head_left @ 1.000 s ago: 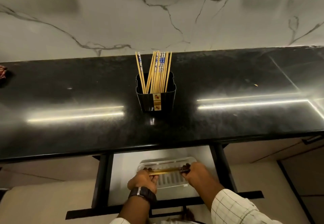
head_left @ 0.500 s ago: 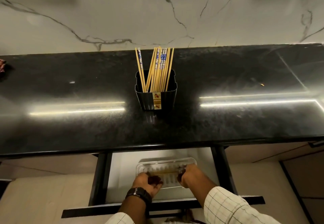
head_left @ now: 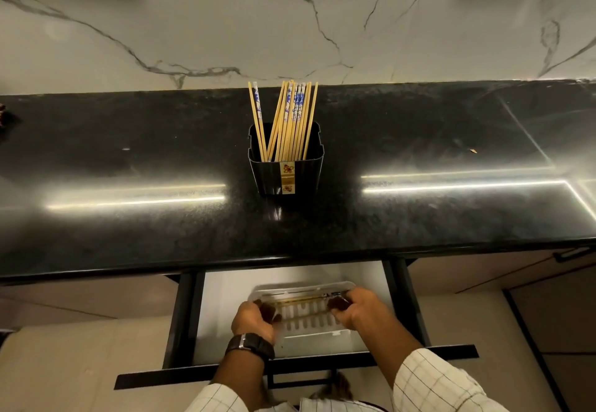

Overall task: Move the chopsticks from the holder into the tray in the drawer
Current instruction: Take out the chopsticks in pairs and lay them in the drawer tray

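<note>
Both arms are reaching forward and down, side by side. The left hand (head_left: 254, 318) is curling its fingers in, with the back of the hand facing up. A dark watch (head_left: 250, 345) is sitting on the left wrist. The right hand (head_left: 356, 310) is also curling, with its fingertips (head_left: 337, 303) pinching together. A checked sleeve (head_left: 435, 382) is covering the right forearm.

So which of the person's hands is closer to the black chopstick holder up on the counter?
Neither by much; perhaps the left. The left hand and right hand are both down in the drawer at the tray, on either side below the holder.
</note>
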The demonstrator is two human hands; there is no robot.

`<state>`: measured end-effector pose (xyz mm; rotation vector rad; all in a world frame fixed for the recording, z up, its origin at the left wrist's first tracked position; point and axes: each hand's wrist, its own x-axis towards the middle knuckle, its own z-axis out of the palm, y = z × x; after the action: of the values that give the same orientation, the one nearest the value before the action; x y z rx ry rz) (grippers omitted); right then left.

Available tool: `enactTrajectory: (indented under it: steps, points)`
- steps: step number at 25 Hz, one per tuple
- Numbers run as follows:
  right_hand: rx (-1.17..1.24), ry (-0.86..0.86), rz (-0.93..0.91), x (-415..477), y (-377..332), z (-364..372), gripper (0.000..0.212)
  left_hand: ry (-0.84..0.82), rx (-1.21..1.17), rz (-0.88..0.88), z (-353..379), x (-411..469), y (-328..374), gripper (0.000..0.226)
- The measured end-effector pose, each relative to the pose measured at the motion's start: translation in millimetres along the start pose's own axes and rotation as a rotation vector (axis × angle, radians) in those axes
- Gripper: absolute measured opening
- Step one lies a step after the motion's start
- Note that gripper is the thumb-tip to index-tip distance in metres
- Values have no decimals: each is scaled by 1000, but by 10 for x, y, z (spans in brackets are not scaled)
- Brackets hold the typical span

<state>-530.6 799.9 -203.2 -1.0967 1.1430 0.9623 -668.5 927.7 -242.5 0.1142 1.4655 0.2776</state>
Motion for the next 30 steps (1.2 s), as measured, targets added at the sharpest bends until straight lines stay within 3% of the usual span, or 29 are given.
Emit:
enactTrajectory:
  steps: [2,5,8,12,14,18,21,26,30]
  points:
    - [5,-59,-145,-168,-33,-17,25,39,-113,128,24,-124,53,20]
    - [-49,-8,-579,-603,-134,95,19,32,-214,439,136,-474,296,45]
    - [-34,-110,-997,-1169,-259,335,32,-108,-304,691,269,-868,553,49]
    - [-108,-252,-1249,-1538,-509,875,19,-403,-244,917,474,-1315,762,48]
    - [-222,-247,-1279,-1548,-700,1240,13,-536,-148,991,661,-1479,865,45]
    - [-489,-254,-1138,-1420,-1124,1914,62,-746,10,916,1086,-1723,1090,45]
    - [-582,-333,-1040,-1343,-1387,2241,76,-811,45,833,1330,-1820,1258,48]
    - [-758,-342,-1109,-1275,-1646,2464,30,-775,227,855,1527,-1744,1372,51]
    - [-878,-253,-1198,-1232,-1720,2464,16,-742,306,861,1512,-1581,1332,60]
